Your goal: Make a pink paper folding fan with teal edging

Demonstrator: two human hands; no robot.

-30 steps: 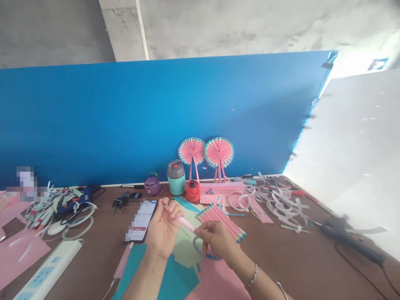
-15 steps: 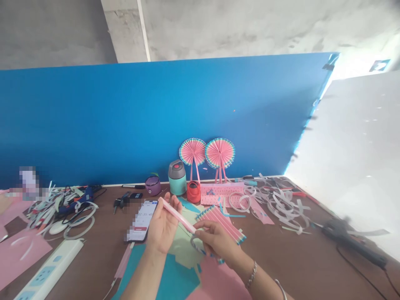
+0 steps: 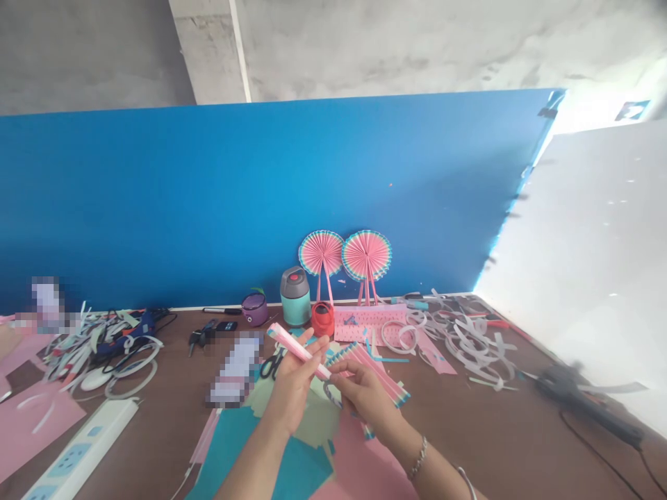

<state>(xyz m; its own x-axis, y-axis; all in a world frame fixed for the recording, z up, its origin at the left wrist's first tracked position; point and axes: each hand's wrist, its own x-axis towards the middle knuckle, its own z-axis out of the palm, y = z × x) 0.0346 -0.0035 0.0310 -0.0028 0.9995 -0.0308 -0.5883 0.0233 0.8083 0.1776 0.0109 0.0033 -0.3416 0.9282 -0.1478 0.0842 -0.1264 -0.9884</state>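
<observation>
A narrow, folded pink paper strip (image 3: 286, 340) slants between my hands, its upper end free. My left hand (image 3: 292, 389) is closed on its middle, thumb over the paper. Its lower end is pinched in my right hand (image 3: 362, 392). A greyish ring (image 3: 330, 396), perhaps a tape roll, shows partly beneath my right hand. Just beyond lies a pleated pink paper (image 3: 383, 382) with blue edges. Black scissors handles (image 3: 269, 366) show left of my left hand. Under my hands are pale green paper (image 3: 313, 417), blue paper (image 3: 292, 462) and pink paper (image 3: 365, 472).
Two round pleated fans (image 3: 367, 254) lean against the blue partition (image 3: 208, 201). A teal flask (image 3: 296, 305) and a red container (image 3: 322, 319) stand before it. White strips (image 3: 469, 340) and a glue gun (image 3: 578, 396) lie right. A power strip (image 3: 78, 451) and a phone (image 3: 235, 368) lie left.
My left hand has moved right along the strip, from an open palm under its upper end to a closed grip on its middle. The scissors handles have come into sight.
</observation>
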